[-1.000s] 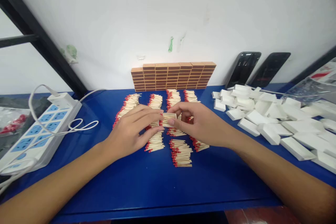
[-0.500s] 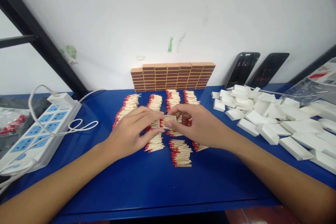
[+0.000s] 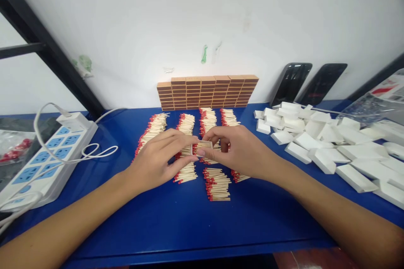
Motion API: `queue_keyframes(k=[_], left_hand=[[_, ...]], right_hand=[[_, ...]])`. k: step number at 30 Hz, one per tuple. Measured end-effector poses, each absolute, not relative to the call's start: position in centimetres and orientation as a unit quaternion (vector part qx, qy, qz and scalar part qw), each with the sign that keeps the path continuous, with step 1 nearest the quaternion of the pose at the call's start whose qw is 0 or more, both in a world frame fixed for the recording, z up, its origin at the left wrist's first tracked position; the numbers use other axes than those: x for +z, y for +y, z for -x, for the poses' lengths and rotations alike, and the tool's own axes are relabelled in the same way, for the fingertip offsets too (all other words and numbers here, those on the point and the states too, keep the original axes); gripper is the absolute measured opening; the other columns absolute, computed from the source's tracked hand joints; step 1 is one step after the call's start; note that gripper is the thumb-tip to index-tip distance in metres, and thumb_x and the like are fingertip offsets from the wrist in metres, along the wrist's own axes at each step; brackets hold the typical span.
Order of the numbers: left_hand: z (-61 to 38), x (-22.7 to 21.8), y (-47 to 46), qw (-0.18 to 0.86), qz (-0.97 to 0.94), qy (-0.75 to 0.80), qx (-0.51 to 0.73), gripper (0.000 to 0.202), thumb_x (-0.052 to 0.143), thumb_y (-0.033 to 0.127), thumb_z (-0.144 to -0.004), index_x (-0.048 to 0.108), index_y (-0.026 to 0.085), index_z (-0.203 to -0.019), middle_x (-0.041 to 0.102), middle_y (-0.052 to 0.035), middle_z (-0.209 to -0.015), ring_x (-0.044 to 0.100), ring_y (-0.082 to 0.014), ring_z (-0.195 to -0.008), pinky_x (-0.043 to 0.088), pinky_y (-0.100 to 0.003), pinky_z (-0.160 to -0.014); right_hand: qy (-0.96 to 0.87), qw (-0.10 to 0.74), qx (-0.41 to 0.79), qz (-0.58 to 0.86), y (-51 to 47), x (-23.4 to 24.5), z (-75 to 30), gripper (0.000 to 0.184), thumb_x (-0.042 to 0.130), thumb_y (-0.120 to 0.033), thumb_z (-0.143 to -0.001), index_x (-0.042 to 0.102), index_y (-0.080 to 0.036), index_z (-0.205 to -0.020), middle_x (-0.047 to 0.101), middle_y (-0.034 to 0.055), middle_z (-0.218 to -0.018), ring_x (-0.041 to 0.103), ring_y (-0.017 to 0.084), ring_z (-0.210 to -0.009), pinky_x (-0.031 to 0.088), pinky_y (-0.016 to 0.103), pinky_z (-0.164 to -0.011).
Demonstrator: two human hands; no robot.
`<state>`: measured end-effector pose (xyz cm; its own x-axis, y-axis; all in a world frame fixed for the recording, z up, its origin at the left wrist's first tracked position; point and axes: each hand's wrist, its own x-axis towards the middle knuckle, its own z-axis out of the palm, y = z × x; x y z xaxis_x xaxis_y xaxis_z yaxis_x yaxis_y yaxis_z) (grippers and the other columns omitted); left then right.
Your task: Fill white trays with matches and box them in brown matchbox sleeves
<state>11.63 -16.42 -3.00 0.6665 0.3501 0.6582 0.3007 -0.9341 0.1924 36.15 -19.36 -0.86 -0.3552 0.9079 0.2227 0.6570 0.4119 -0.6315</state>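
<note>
Matchbox tray (image 3: 191, 150), small and pale, with red-tipped matches (image 3: 198, 147) lying in it, is held over the middle of the blue tabletop (image 3: 202, 222). The left hand (image 3: 164, 153) pinches its left end between thumb and fingertips; the right hand (image 3: 238, 149) grasps its right part, thumb on the near side and fingers at the far side. Match piles (image 3: 217, 184) lie beneath and around both hands, the nearest one closest to the front edge. Against the back edge, a wall of brown-sided boxes (image 3: 208, 92) stands stacked. White trays (image 3: 298, 152) lie heaped toward the right edge, and two dark phones (image 3: 293, 82) lean near the back right corner. A power strip (image 3: 52, 155) with white cable (image 3: 101, 153) lies along the left side.
</note>
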Motion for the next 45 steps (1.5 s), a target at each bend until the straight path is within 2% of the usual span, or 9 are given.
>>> queue_keyframes(k=[6, 14, 24, 30, 35, 39, 45], left_hand=[[-11.6, -3.0, -16.4, 0.033, -0.912, 0.179, 0.368, 0.044, 0.076, 0.023, -0.095, 0.062, 0.022, -0.136, 0.076, -0.0054, -0.116, 0.070, -0.0203, -0.108, 0.058, -0.036, -0.094], [-11.6, -3.1, -16.3, 0.030, -0.907, 0.187, 0.375, 0.041, 0.076, 0.024, -0.095, 0.063, 0.021, -0.133, 0.077, -0.0066, -0.115, 0.071, -0.0210, -0.106, 0.058, -0.036, -0.094], [-11.5, -3.1, -16.4, 0.033, -0.911, 0.180, 0.370, 0.044, 0.077, 0.025, -0.094, 0.062, 0.020, -0.135, 0.077, -0.0071, -0.112, 0.070, -0.0213, -0.105, 0.059, -0.037, -0.092], [-11.7, -2.8, -16.3, 0.032, -0.909, 0.173, 0.377, 0.039, 0.075, 0.023, -0.095, 0.065, 0.020, -0.132, 0.077, -0.0086, -0.118, 0.072, -0.0225, -0.109, 0.059, -0.039, -0.097], [-11.9, -2.7, -16.2, 0.015, -0.907, 0.166, 0.387, 0.031, 0.075, 0.024, -0.096, 0.069, 0.019, -0.125, 0.079, -0.0092, -0.117, 0.073, -0.0226, -0.109, 0.059, -0.041, -0.096], [-11.8, -2.7, -16.2, 0.009, -0.906, 0.168, 0.389, 0.029, 0.074, 0.025, -0.096, 0.069, 0.020, -0.125, 0.079, -0.0087, -0.116, 0.073, -0.0223, -0.108, 0.060, -0.042, -0.095], [-11.7, -2.7, -16.2, 0.016, -0.907, 0.171, 0.386, 0.034, 0.075, 0.024, -0.096, 0.068, 0.020, -0.128, 0.078, -0.0089, -0.117, 0.072, -0.0223, -0.108, 0.059, -0.042, -0.096]], right_hand=[[-0.818, 0.260, 0.142, 0.493, -19.2, -0.9, -36.1, 0.023, 0.073, -0.044, -0.093, 0.077, -0.021, -0.096, 0.070, -0.0015, -0.068, 0.056, 0.012, -0.055, 0.037, 0.028, -0.059], [-0.815, 0.263, 0.187, 0.482, -19.5, -0.4, -36.1, 0.028, 0.069, -0.049, -0.096, 0.075, -0.022, -0.092, 0.069, -0.0038, -0.067, 0.056, 0.011, -0.055, 0.036, 0.027, -0.056], [-0.819, 0.252, 0.177, 0.483, -19.3, -0.5, -36.3, 0.029, 0.070, -0.049, -0.095, 0.076, -0.021, -0.094, 0.070, 0.0003, -0.071, 0.057, 0.013, -0.059, 0.037, 0.028, -0.058], [-0.792, 0.297, 0.259, 0.467, -19.1, -0.2, -36.4, 0.033, 0.061, -0.048, -0.101, 0.074, -0.022, -0.087, 0.069, -0.0010, -0.072, 0.053, 0.011, -0.057, 0.037, 0.028, -0.054], [-0.777, 0.299, 0.287, 0.474, -19.0, 0.3, -36.5, 0.025, 0.068, -0.044, -0.097, 0.076, -0.022, -0.091, 0.072, -0.0003, -0.077, 0.053, 0.011, -0.057, 0.039, 0.027, -0.052], [-0.777, 0.303, 0.298, 0.465, -19.1, 0.3, -36.5, 0.030, 0.065, -0.048, -0.098, 0.077, -0.022, -0.094, 0.069, -0.0002, -0.073, 0.054, 0.012, -0.058, 0.039, 0.027, -0.052], [-0.778, 0.295, 0.293, 0.471, -19.1, 0.4, -36.6, 0.032, 0.072, -0.053, -0.093, 0.075, -0.022, -0.096, 0.069, -0.0006, -0.073, 0.055, 0.013, -0.058, 0.040, 0.028, -0.053]])
